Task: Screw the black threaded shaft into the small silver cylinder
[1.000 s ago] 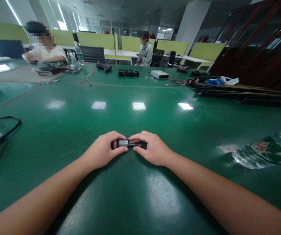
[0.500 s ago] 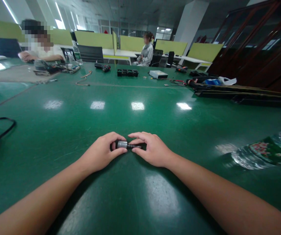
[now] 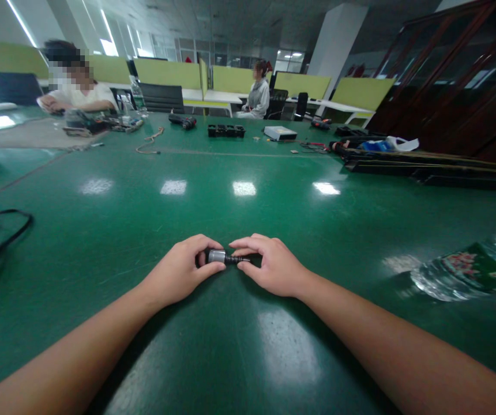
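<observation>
A small silver cylindrical part (image 3: 217, 256) with a thin dark ribbed shaft on its right side lies low over the green table (image 3: 213, 213). My left hand (image 3: 183, 265) has thumb and fingers around the silver cylinder. At the shaft's tip is my right hand (image 3: 274, 265), its thumb below and its fingers above, apart from each other, with a gap between them. Whether the right fingertips touch the shaft is hard to tell.
A water bottle (image 3: 473, 268) lies at the right, a black cable (image 3: 18, 230) at the left. Farther back are a drill (image 3: 183, 120), a black part (image 3: 226, 131), a silver box (image 3: 280, 133) and long dark strips (image 3: 438, 164). Two people sit beyond.
The view has shifted slightly. My right hand has moved a little to the right of the left one, and more of the ribbed shaft shows between them.
</observation>
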Available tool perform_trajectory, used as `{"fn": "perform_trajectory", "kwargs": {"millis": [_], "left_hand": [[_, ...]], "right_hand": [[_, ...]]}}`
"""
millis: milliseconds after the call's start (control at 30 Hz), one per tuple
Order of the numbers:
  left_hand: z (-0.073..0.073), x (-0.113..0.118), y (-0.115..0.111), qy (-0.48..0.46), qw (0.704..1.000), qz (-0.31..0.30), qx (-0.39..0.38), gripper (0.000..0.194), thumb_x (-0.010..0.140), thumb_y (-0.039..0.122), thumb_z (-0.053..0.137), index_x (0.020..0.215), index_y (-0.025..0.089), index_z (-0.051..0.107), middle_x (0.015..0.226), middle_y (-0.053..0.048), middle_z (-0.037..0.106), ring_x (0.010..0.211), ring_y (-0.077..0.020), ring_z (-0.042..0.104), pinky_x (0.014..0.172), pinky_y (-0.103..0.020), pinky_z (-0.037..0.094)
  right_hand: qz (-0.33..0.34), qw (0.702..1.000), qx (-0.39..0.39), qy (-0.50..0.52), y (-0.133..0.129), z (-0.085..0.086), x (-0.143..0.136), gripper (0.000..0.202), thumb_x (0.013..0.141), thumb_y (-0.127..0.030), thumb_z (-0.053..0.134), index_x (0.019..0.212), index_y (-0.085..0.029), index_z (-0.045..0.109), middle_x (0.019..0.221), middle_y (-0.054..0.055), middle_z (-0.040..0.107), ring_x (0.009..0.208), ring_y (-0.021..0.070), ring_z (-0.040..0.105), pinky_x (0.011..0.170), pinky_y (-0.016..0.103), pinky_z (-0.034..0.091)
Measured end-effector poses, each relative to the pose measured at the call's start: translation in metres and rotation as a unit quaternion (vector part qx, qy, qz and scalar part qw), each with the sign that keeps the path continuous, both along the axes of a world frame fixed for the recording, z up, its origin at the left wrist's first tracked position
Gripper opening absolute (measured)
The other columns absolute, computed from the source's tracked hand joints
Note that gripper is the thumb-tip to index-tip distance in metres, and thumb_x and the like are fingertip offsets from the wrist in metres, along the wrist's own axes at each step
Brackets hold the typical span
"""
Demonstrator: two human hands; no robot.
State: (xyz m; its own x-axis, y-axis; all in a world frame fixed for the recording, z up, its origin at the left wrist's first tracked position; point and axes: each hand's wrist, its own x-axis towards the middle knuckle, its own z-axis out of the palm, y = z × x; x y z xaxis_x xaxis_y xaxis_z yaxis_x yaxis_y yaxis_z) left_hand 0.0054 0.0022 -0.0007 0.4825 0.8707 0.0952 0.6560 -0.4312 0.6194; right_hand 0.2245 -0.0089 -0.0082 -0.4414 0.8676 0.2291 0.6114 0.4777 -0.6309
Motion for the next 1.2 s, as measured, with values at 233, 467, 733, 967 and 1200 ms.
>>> {"fn": "perform_trajectory", "kwargs": {"millis": [233,467,733,967,1200], "left_hand": [[-0.0003,-0.0007,0.0001,0.000,1.000,0.006,0.003,0.026,0.083,0.037,0.064,0.103,0.021,0.067,0.081,0.000,0.063,0.068,-0.0150,0.055,0.064,-0.026,0.042],[0.0003,0.0001,-0.0002,-0.007,1.000,0.013,0.009,0.024,0.083,0.036,0.064,0.101,0.021,0.067,0.083,-0.001,0.064,0.068,-0.0150,0.055,0.063,-0.027,0.043],[0.0004,0.0001,-0.0006,-0.006,1.000,0.011,0.012,0.026,0.083,0.038,0.064,0.102,0.020,0.066,0.082,-0.001,0.064,0.066,-0.0149,0.055,0.062,-0.026,0.043],[0.0013,0.0001,-0.0009,-0.004,1.000,0.020,0.011,0.025,0.083,0.037,0.064,0.100,0.020,0.066,0.082,-0.001,0.063,0.067,-0.0155,0.055,0.064,-0.027,0.043],[0.0015,-0.0005,-0.0007,-0.004,0.999,0.035,0.013,0.026,0.083,0.039,0.064,0.100,0.020,0.066,0.081,-0.001,0.064,0.067,-0.0164,0.057,0.064,-0.028,0.044]], "right_hand": [[-0.008,1.000,0.018,0.004,-0.0010,-0.0022,0.0013,0.041,0.076,-0.011,0.064,0.116,-0.021,0.064,0.097,0.003,0.073,0.093,0.0190,0.061,0.086,0.035,0.047],[0.024,0.999,0.039,-0.005,0.0001,-0.0054,0.0006,0.034,0.079,-0.020,0.069,0.113,-0.022,0.067,0.098,0.005,0.070,0.093,0.0194,0.059,0.085,0.036,0.046],[0.011,0.999,0.033,-0.015,0.0035,-0.0055,0.0005,0.019,0.082,-0.016,0.064,0.099,-0.021,0.071,0.093,0.003,0.071,0.088,0.0178,0.058,0.082,0.034,0.044],[-0.037,0.999,0.029,-0.026,0.0036,-0.0047,0.0000,0.015,0.080,-0.022,0.067,0.094,-0.022,0.073,0.089,0.003,0.071,0.086,0.0181,0.060,0.079,0.033,0.044],[-0.106,0.992,0.045,-0.051,0.0079,-0.0061,0.0085,0.017,0.077,-0.017,0.064,0.088,-0.023,0.075,0.087,0.004,0.068,0.084,0.0184,0.061,0.076,0.033,0.046]]}}
